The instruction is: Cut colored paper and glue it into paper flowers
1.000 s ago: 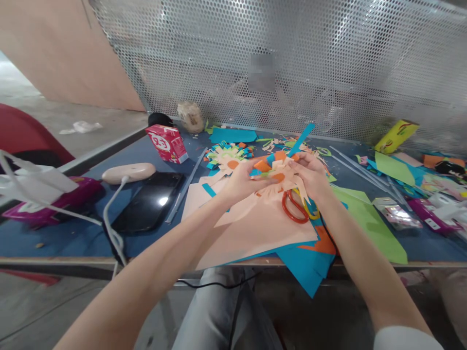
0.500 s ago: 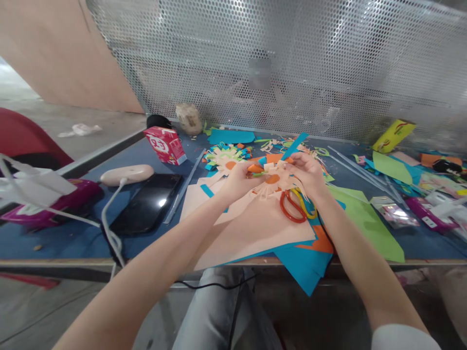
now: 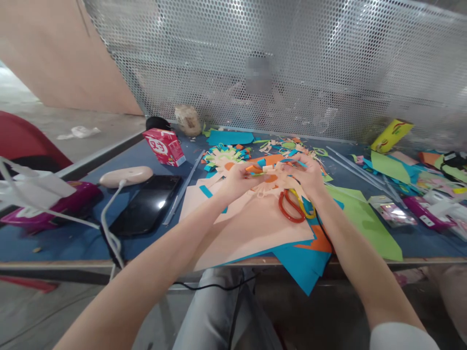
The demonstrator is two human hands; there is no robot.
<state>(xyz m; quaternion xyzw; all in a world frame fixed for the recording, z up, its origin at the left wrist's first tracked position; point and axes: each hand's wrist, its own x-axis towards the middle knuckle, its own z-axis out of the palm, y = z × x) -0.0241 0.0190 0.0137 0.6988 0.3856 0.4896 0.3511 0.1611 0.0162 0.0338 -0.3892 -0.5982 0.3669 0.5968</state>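
A peach paper flower (image 3: 272, 179) with an orange middle and looped petals is between my two hands. My left hand (image 3: 237, 181) is closed on its left side, beside orange, blue and peach paper loops. My right hand (image 3: 308, 174) pinches a blue paper strip (image 3: 289, 161) at the flower's upper right; part of the strip is hidden by the fingers. Scissors (image 3: 292, 206) with red and yellow handles lie just below my right hand on peach paper sheets (image 3: 251, 233). Behind my left hand sits another fringed paper flower (image 3: 228, 158).
Left of the sheets are a black phone (image 3: 148, 204), a white corded device (image 3: 126, 176) and a pink box (image 3: 165, 147). Green paper (image 3: 365, 223) and a small clear packet (image 3: 392, 211) lie right. Paper scraps line the back, below a perforated metal panel (image 3: 204, 58).
The blue strip stood up from my right hand; now it is lowered and bent near the flower. My right fingers have shifted slightly. My left hand keeps its hold.
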